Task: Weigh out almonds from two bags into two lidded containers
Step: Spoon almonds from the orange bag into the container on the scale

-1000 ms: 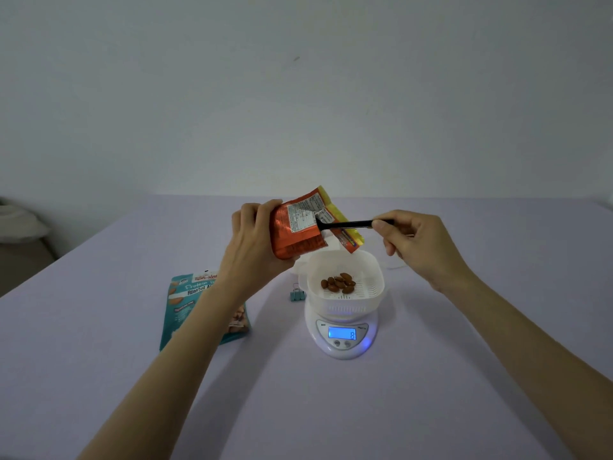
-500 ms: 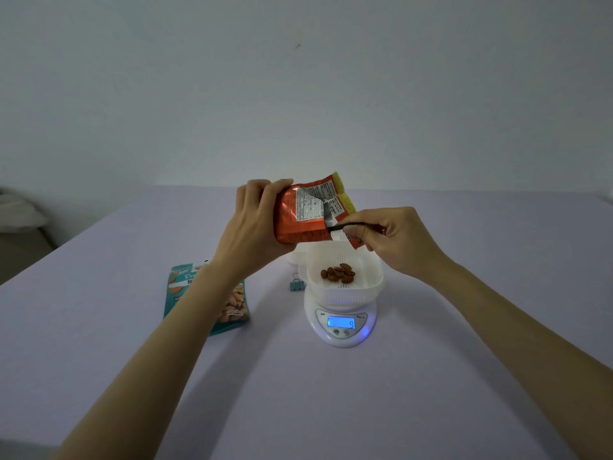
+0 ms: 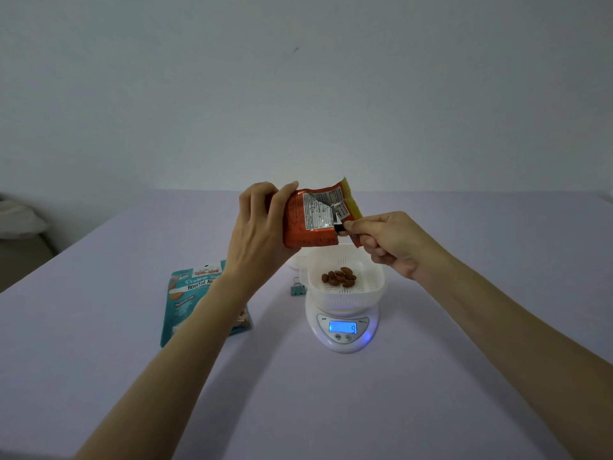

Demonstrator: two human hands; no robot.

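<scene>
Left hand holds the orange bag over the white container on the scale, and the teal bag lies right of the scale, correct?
No. The head view shows the teal bag lying left of the scale, not right. The left hand does hold the orange bag over the white container.

Both arms bare: left hand (image 3: 262,230) raised mid-scene, back toward the camera, fingers and thumb curled round the left edge of the orange bag (image 3: 308,224), forearm coming in from near-left. The right hand (image 3: 389,242) sits just right of it and slightly lower, fingers curled, thumb and forefinger pinching a black handle (image 3: 339,229), forearm coming in from near-right. Hands close, not touching.
</scene>
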